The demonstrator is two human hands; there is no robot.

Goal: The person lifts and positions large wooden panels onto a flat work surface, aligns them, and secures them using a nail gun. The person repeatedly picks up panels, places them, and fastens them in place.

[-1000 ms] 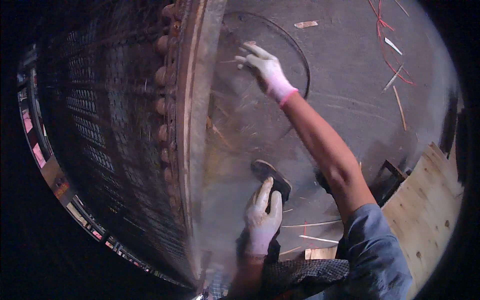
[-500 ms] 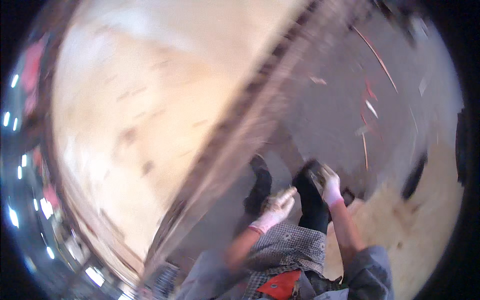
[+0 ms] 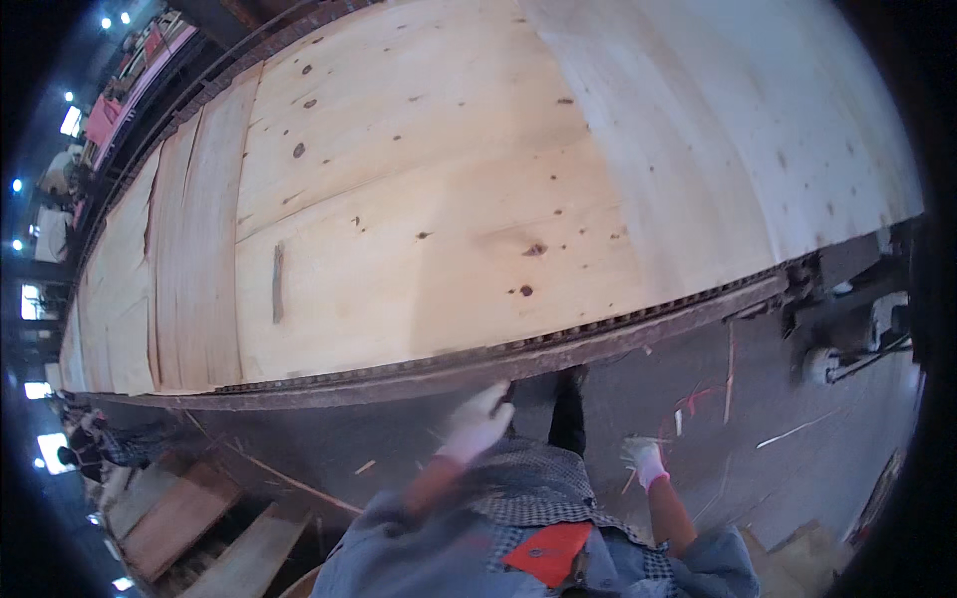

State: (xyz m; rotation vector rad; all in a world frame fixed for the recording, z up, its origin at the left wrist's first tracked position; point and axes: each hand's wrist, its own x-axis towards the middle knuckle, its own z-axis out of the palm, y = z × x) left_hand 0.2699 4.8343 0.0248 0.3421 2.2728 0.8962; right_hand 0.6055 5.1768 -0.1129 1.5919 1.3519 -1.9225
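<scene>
My left hand [image 3: 480, 423], in a white and pink work glove, is just short of the near edge of a long conveyor table. Motion smears its fingers, and a dark shape shows beside them that I cannot make out. Lower and to the right hangs my right hand [image 3: 643, 456], gloved alike, above the floor with its fingers loosely apart and nothing visible in them. Pale wood veneer sheets [image 3: 399, 289] with dark knots lie flat across the table. A slim brown strip [image 3: 278, 283] shows on one sheet. Neither hand visibly touches the veneer.
A chain and metal rail [image 3: 558, 351] run along the table's near edge. Wood slivers [image 3: 299, 485] and red scraps [image 3: 693, 401] litter the grey floor [image 3: 788, 399]. Boards [image 3: 189, 508] lie at lower left, near another person [image 3: 90, 444]. Machine parts [image 3: 847, 359] stand at right.
My view has swung round, so the table edge now runs across in front instead of steeply diagonal. My hands have moved farther apart, the left toward the table edge, the right lower.
</scene>
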